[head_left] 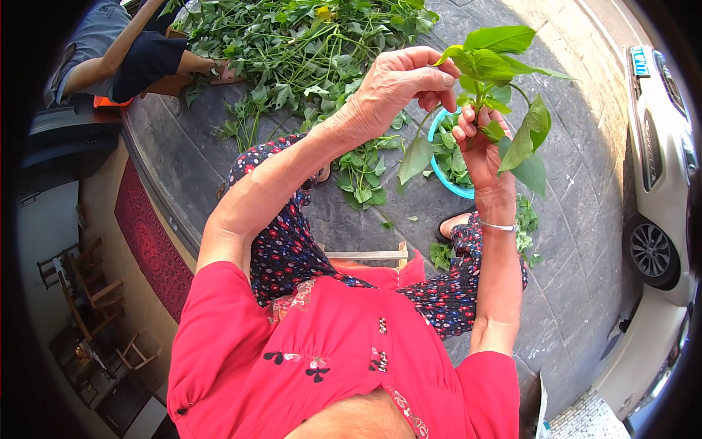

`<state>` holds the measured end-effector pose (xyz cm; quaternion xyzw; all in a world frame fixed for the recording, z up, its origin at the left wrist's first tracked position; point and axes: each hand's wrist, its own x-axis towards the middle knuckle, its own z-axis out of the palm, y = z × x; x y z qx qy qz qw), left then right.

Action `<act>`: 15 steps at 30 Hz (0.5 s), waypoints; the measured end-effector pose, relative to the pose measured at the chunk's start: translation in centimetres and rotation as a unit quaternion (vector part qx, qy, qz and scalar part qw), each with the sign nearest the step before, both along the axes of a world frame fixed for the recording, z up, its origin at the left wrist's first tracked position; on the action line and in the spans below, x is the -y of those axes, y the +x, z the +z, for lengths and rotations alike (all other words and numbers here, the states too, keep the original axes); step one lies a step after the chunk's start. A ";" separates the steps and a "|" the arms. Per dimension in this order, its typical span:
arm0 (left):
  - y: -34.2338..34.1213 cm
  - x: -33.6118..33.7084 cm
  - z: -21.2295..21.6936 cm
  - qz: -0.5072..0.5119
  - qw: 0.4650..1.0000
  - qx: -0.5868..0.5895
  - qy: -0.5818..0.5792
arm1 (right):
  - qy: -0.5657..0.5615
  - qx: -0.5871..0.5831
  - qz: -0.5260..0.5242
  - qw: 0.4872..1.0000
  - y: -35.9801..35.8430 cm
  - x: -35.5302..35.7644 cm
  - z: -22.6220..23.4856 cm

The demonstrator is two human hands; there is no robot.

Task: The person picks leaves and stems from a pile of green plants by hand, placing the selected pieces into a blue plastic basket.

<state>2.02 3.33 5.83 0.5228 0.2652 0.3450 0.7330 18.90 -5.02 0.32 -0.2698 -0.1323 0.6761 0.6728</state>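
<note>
In front of me, my right hand (481, 143) grips a leafy green stem (479, 91) upright, its broad leaves spreading above and around the fingers. Close beside it on the left, my left hand (413, 77) is curled with thumb and fingers together against the stem's leaves; what lies between the fingertips is hidden. One drooping leaf (417, 157) hangs below the left fingers. Under both hands stands a turquoise-rimmed basin (439, 170) with green leaves (453, 157) in it, partly covered by my right hand and the stem.
A large heap of leafy vines (292, 62) spreads over the grey paving (570, 241), with a smaller pile (362, 172) nearer me. At the upper left another person (110, 66) sits by the heap. A parked car (658, 168) stands right; a red rug (150, 234) lies left.
</note>
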 end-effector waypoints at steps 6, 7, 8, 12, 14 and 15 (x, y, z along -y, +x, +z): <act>0.4 -0.3 -0.6 -0.009 0.997 -0.027 0.075 | -0.067 0.065 -0.022 0.995 -0.7 0.5 2.2; 0.7 -0.2 -0.7 -0.002 0.996 0.008 0.091 | -0.067 0.064 -0.024 0.995 -0.2 0.5 1.5; 1.0 0.0 -0.9 0.003 0.996 0.041 0.073 | -0.047 0.079 -0.005 0.996 0.6 0.5 0.3; 0.3 -0.1 -0.7 -0.009 0.987 0.001 0.159 | -0.014 0.130 -0.003 0.991 -0.6 0.9 1.5; 0.6 -0.2 -0.9 0.001 0.985 -0.040 0.170 | -0.008 0.182 0.000 0.983 -0.2 0.4 1.2; 0.7 -0.2 -1.0 0.014 0.980 -0.081 0.181 | -0.011 0.276 -0.016 0.961 0.0 0.3 1.2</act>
